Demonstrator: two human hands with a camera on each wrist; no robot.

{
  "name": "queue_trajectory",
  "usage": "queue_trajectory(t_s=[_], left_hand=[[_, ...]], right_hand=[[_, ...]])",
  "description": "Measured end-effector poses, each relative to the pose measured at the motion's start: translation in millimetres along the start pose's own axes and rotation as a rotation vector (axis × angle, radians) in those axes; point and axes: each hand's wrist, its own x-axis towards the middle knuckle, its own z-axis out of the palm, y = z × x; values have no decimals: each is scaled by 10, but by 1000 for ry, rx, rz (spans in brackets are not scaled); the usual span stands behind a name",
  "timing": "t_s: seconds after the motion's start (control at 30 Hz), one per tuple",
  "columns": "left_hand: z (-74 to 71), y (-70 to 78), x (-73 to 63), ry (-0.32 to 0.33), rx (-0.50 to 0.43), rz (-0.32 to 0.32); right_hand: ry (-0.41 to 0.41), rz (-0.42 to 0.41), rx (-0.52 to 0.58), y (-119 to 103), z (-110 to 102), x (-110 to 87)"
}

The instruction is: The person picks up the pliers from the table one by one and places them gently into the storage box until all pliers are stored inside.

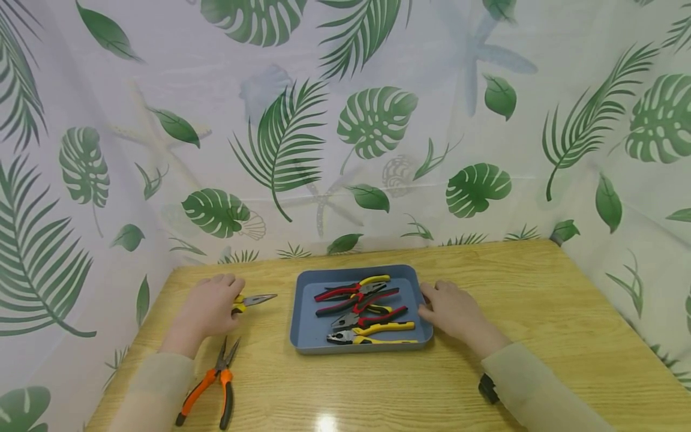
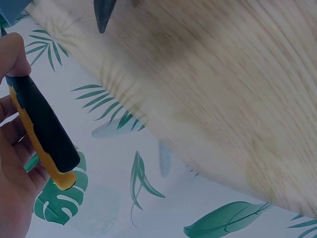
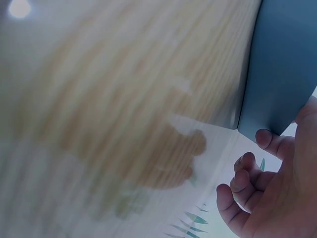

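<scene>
My left hand grips needle-nose pliers with yellow and black handles, their nose pointing right toward the tray. In the left wrist view, a black and yellow handle lies along the curled fingers. Below this hand, orange and black needle-nose pliers lie on the table with their jaws spread. A blue-grey tray holds several pliers, among them red and black ones and yellow and black ones. My right hand holds the tray's right rim, a fingertip against the outer wall.
The wooden table extends around the tray, with its far edge meeting a white leaf-print curtain. The curtain also hangs along both sides. A dark object shows at the right sleeve.
</scene>
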Motion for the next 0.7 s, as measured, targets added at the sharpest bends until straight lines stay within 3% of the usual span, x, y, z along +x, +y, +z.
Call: queue_trajectory(t_s=[0.7], left_hand=[[-96,204,106,10,35,34]], right_hand=[[11,-3,3,7,1,-5]])
